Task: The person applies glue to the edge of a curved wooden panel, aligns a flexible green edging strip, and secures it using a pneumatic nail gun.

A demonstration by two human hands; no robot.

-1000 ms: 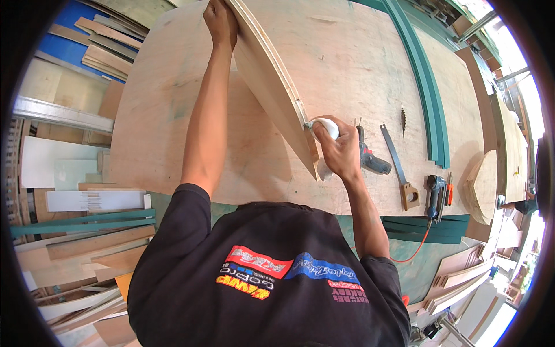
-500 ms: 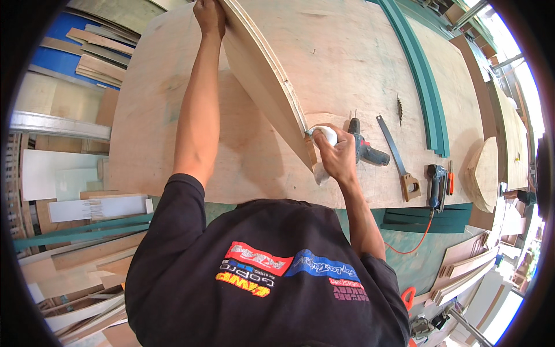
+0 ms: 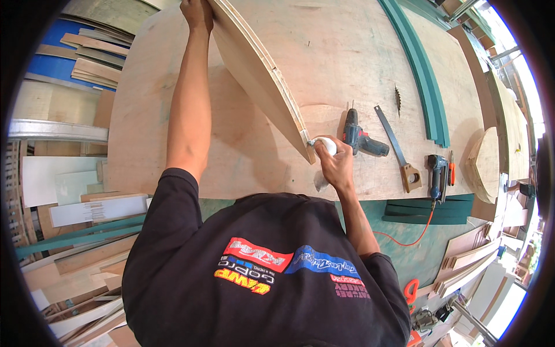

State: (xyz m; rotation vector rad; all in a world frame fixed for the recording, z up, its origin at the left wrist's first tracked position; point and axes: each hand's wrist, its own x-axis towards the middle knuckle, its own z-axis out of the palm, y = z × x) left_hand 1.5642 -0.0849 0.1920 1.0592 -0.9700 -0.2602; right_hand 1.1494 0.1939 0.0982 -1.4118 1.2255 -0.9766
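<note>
A curved wooden panel (image 3: 248, 75) stands on edge on the table, slanting from far left toward me. My left hand (image 3: 198, 13) is closed on its far end, partly cut off by the top of the view. In my right hand (image 3: 337, 165) is a white squeeze bottle (image 3: 327, 146), fingers wrapped round it. The bottle's tip touches or nearly touches the panel's upper edge close to its near end. Just right of that hand lies a cordless drill (image 3: 359, 137) with a bit fitted.
Right of the drill lie a handsaw (image 3: 398, 147), an air nailer (image 3: 437, 176) with an orange hose, and orange-handled pliers (image 3: 451, 169). Long green strips (image 3: 425, 87) run along the wooden table (image 3: 156, 110). Stacked boards (image 3: 98, 52) stand at the left.
My right hand has moved the bottle along the panel's edge toward its near end. My left hand keeps its hold on the far end. The view has shifted slightly.
</note>
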